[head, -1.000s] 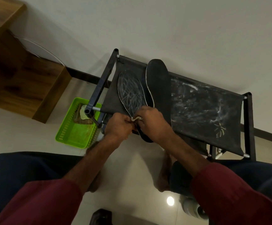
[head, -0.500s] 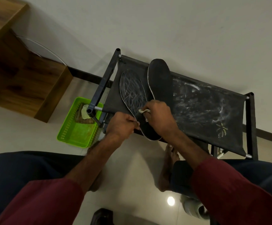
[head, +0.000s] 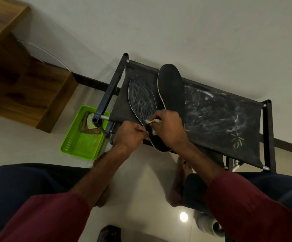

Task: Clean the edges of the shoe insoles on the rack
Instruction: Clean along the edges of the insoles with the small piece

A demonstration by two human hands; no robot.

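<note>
Scribbled insole point(head: 141, 96) caught between both hands. Right hand point(head: 169, 131): grip curled shut round a wadded pale cloth point(head: 152, 121), pressing it down near the heel end. Left hand point(head: 129, 135): grip pinching the insole's left rim just beside the cloth (exact contact between cloth and rim hidden under the fingers). Heel end jutting past the front rail of the rack point(head: 110, 91), toe end lying on the fabric shelf, edge to edge with the plain dark insole point(head: 171, 84).

For a clean pass, probably best to hold the left pinch firm, to stop the overhanging heel flexing or sliding off the rail. Fold the cloth over the rim rather than wiping the flat face, and draw it along the pale edge in one direction, away from the pinch. Shift the pinch along in step with the cloth. Turn to a fresh patch once soiled. Mind the chalky smears on the shelf fabric: likely to dirty a wiped rim again if dragged across.

Green basket point(head: 82, 140) on the floor to the left, well apart, holding a pale rag and something brown.
</note>
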